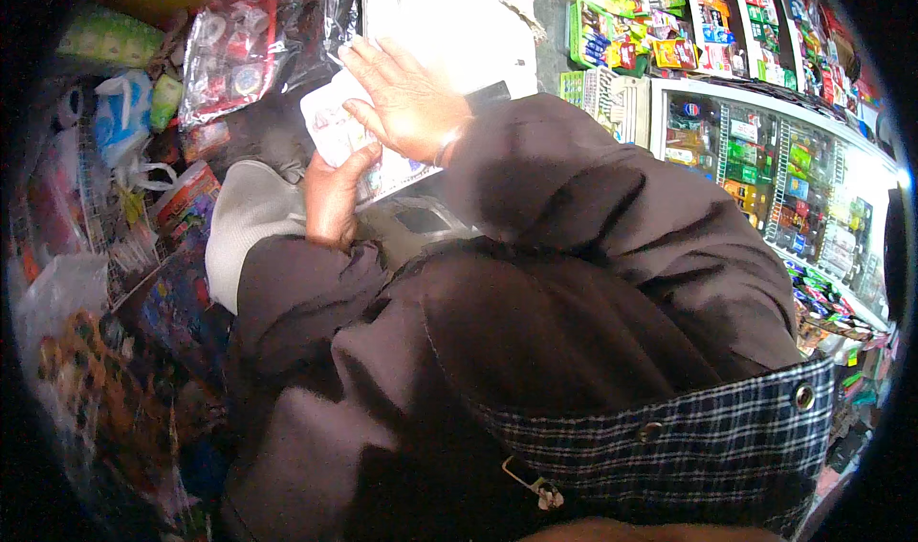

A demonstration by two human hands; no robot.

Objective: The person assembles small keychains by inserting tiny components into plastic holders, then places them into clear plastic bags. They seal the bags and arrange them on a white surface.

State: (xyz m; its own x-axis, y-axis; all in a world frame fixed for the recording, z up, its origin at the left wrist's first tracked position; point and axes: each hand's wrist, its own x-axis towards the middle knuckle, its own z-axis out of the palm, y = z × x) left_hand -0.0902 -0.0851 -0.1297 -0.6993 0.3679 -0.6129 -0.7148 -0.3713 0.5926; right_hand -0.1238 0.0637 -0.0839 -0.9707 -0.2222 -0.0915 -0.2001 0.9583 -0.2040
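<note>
Upper left of centre, my left hand grips a white, flattish packet from below, its thumb lying along the near edge. The packet has rounded corners and faint pinkish print; glare washes out much of it. My right hand reaches across from the right with its fingers stretched out and close together. Its thumb rests on the packet, and its palm hides part of it. A white surface, overexposed, lies just beyond both hands.
Clear plastic bags with goods lie at the far left, beside a blue-and-white bag. A glass-fronted cooler with bottles stands right, below shelves of colourful packets. A pale grey mesh-like thing sits beside my left wrist.
</note>
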